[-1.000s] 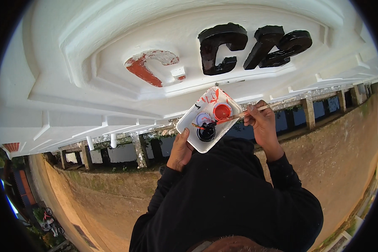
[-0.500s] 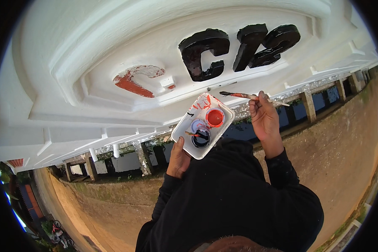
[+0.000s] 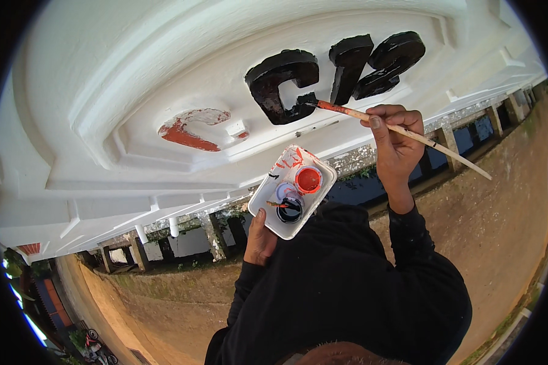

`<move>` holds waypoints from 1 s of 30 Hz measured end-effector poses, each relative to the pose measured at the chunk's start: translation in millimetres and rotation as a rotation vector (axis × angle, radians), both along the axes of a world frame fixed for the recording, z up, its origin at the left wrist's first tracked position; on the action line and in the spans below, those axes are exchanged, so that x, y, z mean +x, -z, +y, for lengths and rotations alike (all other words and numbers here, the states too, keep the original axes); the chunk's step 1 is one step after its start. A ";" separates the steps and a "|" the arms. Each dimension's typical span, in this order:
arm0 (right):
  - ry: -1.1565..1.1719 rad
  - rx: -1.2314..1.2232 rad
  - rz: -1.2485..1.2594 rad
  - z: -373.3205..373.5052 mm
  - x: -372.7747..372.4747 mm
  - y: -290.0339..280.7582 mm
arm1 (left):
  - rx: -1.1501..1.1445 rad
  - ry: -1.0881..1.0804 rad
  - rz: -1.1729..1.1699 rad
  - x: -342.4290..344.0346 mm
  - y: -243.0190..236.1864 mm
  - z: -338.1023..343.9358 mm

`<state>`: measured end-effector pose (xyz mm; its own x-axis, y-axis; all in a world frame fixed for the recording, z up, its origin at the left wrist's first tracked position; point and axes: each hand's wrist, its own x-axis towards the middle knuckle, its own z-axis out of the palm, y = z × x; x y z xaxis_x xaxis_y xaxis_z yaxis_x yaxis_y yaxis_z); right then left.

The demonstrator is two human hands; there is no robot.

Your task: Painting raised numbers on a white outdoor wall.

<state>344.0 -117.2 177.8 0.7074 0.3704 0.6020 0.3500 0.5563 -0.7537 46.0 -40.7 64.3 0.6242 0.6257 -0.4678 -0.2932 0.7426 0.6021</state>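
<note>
My right hand (image 3: 399, 146) grips a long wooden paintbrush (image 3: 444, 150), its dark tip on the lower end of the leftmost black raised letter (image 3: 268, 91), which is glossy. More black letters (image 3: 347, 67) stand to its right on the white moulded panel. To the left is a raised letter with patchy red and white paint (image 3: 182, 137). My left hand (image 3: 259, 243) holds a white tray (image 3: 323, 185) below the panel. In it are a jar of red paint (image 3: 308, 180), a jar of black paint (image 3: 289, 212) with a small stick or brush across it, and a pale round piece.
White ledges (image 3: 103, 210) and two short white pipes run below the panel. Beyond are concrete posts (image 3: 450, 146), dark openings and brown ground (image 3: 469, 231) far below. A motorbike (image 3: 94, 344) stands at the lower left edge.
My right hand has lifted the brush from the black paint in the tray up to the black letter. The tray has shifted slightly down, and the view has swung a little.
</note>
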 end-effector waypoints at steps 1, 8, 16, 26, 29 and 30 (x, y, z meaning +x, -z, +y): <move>0.002 -0.012 -0.035 -0.1 1.3 0.3 | -0.009 -0.005 0.007 -0.8 1.9 0.7; 0.034 0.007 -0.096 -1.5 -4.0 -8.1 | 0.032 0.061 -0.036 -1.9 2.2 -0.3; 0.082 -0.013 -0.147 -4.7 -3.4 -13.8 | 0.035 0.060 -0.043 -3.8 3.4 0.3; 0.087 -0.027 -0.148 -5.9 -1.7 -9.0 | 0.015 0.016 -0.025 -2.7 -4.3 -2.0; 0.038 0.055 -0.077 -8.0 -0.2 -4.0 | -0.003 0.021 -0.036 -4.2 -0.4 -1.8; 0.002 0.019 -0.081 -6.7 -1.7 0.7 | -0.013 0.012 -0.015 -5.0 0.9 -0.8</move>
<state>342.3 -123.9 177.2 0.6564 0.3573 0.6644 0.4107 0.5695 -0.7121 40.9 -41.5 63.4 0.6385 0.6122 -0.4663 -0.2934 0.7538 0.5880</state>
